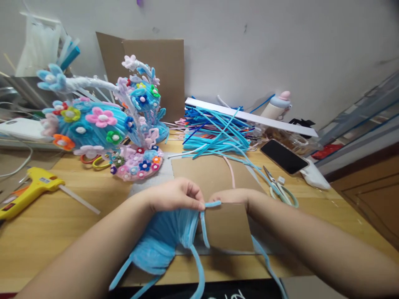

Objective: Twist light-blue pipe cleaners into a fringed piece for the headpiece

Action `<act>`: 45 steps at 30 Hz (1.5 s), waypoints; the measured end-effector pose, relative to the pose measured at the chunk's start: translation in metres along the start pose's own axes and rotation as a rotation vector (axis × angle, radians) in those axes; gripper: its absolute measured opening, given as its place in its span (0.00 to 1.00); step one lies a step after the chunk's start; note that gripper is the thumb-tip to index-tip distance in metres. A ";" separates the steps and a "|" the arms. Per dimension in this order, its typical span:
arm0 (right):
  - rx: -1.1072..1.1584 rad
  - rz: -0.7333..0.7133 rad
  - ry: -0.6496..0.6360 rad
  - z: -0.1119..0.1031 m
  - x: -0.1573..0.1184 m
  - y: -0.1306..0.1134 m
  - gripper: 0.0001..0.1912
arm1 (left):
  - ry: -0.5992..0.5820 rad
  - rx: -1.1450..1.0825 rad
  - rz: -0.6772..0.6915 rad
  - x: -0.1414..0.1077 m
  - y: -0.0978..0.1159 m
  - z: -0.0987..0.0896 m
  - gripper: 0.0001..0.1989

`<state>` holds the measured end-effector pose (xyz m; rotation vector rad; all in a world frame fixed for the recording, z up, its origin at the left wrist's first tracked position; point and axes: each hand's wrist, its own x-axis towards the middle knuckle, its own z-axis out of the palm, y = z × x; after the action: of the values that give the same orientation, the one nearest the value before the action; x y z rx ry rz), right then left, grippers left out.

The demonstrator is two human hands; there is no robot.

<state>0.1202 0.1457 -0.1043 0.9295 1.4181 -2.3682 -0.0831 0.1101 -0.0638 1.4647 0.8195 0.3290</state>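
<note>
My left hand (183, 194) pinches a light blue pipe cleaner (213, 204) between thumb and fingertips, at the top left corner of a small cardboard square (229, 226). The pipe cleaner bends there, one end along the top edge and one down the left side. Behind the square, my right hand (227, 194) is closed against it; the square hides most of its fingers. Under my left wrist hangs a bundled light blue pipe cleaner piece (156, 243), with loose ends trailing toward the table's front edge. Another blue strand (267, 261) hangs below the square on the right.
Two flower-covered blue pipe cleaner ornaments (93, 124) stand at the left. A yellow glue gun (40, 185) lies near them. Blue pipe cleaners (215, 133) are piled at the back, behind a cardboard sheet (202, 170). Scissors (282, 191) and a phone (284, 156) rest at the right.
</note>
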 end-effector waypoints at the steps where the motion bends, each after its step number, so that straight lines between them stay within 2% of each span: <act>1: -0.020 0.045 -0.022 -0.002 0.003 -0.006 0.08 | -0.027 0.023 0.002 0.001 -0.001 0.003 0.10; 4: -0.113 0.207 -0.077 -0.004 0.005 -0.033 0.06 | -0.025 0.135 0.006 0.003 -0.004 0.007 0.12; 6: -0.211 0.235 -0.088 -0.002 0.001 -0.053 0.06 | 0.029 0.200 -0.022 0.005 -0.007 0.006 0.13; 7: -0.299 0.210 -0.046 0.000 -0.003 -0.063 0.07 | 0.058 0.220 -0.042 0.006 -0.009 0.006 0.13; 10: -0.741 0.056 0.263 0.015 -0.013 -0.084 0.08 | 0.143 0.257 -0.103 0.009 -0.012 0.004 0.13; 13: -1.176 -0.053 0.489 0.040 -0.021 -0.088 0.08 | 0.205 0.268 -0.136 0.011 -0.014 0.003 0.11; 16: -1.416 -0.132 0.706 0.061 -0.026 -0.079 0.09 | 0.217 0.263 -0.127 0.011 -0.014 0.004 0.11; 18: -1.478 -0.166 0.765 0.069 -0.029 -0.067 0.09 | 0.225 0.279 -0.136 0.011 -0.015 0.003 0.12; 26: -1.431 -0.345 0.963 0.069 -0.024 -0.009 0.10 | 0.295 0.186 -0.136 0.016 -0.026 -0.001 0.13; 32: -1.026 -0.519 1.114 0.066 -0.011 0.023 0.12 | 0.266 0.053 -0.105 0.019 -0.033 -0.004 0.17; 40: -0.919 -0.519 1.051 0.069 -0.009 0.035 0.12 | 0.314 -0.058 -0.079 0.019 -0.032 -0.007 0.16; 45: -0.796 -0.528 1.039 0.068 -0.011 0.043 0.09 | 0.323 -0.316 -0.085 0.015 -0.025 -0.014 0.12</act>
<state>0.1222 0.0651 -0.1058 1.7253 2.9321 -1.1581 -0.0890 0.1276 -0.0910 1.0916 1.0330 0.6125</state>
